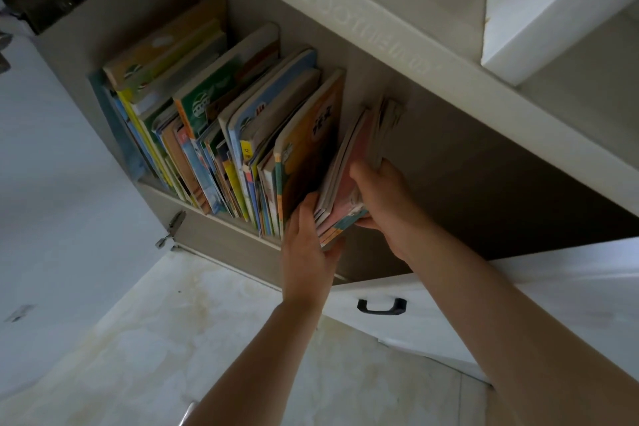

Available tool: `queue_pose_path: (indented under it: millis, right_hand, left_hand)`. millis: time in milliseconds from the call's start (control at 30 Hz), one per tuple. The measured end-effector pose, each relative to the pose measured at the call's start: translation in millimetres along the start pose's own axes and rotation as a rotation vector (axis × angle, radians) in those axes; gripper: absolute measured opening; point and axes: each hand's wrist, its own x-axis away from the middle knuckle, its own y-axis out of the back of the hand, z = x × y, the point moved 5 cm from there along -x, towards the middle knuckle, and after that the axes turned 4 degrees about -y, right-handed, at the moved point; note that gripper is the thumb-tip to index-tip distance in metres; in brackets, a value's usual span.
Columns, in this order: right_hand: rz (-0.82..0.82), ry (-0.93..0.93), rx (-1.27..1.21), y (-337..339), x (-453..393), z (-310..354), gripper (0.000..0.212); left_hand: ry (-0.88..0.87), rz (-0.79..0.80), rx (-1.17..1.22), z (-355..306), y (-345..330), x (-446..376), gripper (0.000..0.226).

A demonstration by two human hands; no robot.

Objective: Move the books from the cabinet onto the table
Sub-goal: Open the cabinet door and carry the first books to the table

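Head view: a row of colourful thin paperback books (221, 135) stands upright in the open grey cabinet compartment (432, 156). At the right end of the row, a small bundle of pale pink-and-teal booklets (345, 183) leans away from the rest, partly drawn out over the shelf edge. The left hand (306, 245) holds the bundle's lower left edge, thumb beneath. The right hand (383, 197) grips its right side, fingers curled around it. Below is a white drawer front with a black handle (381, 306).
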Motion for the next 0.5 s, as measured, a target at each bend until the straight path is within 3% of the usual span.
queue_pose_path:
  millis: [67, 200, 400, 500]
  right_hand:
    - [0.012, 0.026, 0.011, -1, 2, 0, 0.01]
    - [0.029, 0.036, 0.05, -6, 9, 2, 0.004]
    - [0.135, 0.089, 0.059, -26, 49, -16, 0.025]
    - [0.154, 0.137, 0.09, -44, 67, -29, 0.052]
  left_hand:
    - [0.049, -0.043, 0.015, 2, -6, -6, 0.074]
    - [0.052, -0.128, 0.046, 2, -4, -7, 0.062]
    - [0.004, -0.102, -0.007, 11, 35, 33, 0.067]
    - [0.04, -0.102, 0.016, 20, 64, 54, 0.072]
